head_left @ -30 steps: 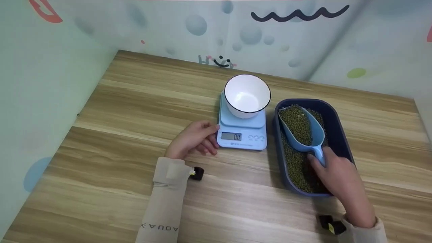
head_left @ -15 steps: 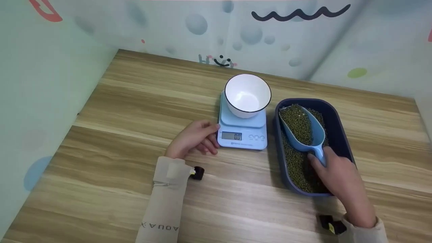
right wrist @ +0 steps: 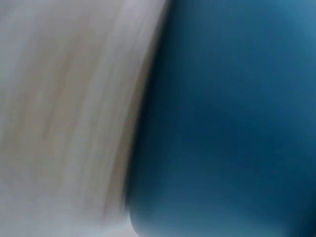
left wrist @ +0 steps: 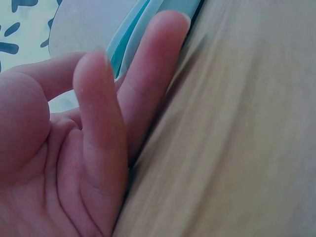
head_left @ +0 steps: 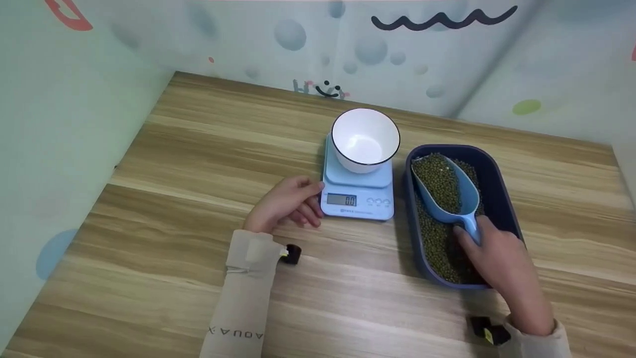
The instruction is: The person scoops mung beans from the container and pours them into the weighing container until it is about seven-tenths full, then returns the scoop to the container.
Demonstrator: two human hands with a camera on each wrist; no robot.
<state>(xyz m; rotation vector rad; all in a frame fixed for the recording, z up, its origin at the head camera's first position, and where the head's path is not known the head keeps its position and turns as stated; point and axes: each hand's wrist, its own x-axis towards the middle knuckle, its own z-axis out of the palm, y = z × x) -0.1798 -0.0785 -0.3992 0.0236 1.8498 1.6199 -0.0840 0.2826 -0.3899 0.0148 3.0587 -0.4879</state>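
Note:
My right hand (head_left: 502,258) grips the handle of a light blue scoop (head_left: 469,189). The scoop is heaped with small green beans (head_left: 437,181) and rests over more of them inside a dark blue tub (head_left: 504,209). In the right wrist view the wall of the tub (right wrist: 222,118) fills most of the picture and the hand is hidden. My left hand (head_left: 288,204) lies at the left edge of a light blue kitchen scale (head_left: 357,201), its fingers loosely bent and a fingertip touching the side. On the scale stands a white bowl (head_left: 365,139) with a dark rim, nothing in it; the display reads 0.0.
All of this stands on a wood-grain table (head_left: 198,149). Behind it rises a wall (head_left: 248,40) printed with bubbles and a wavy line. A small black object (head_left: 291,254) sits by the left cuff, and another black piece (head_left: 487,330) by the right cuff.

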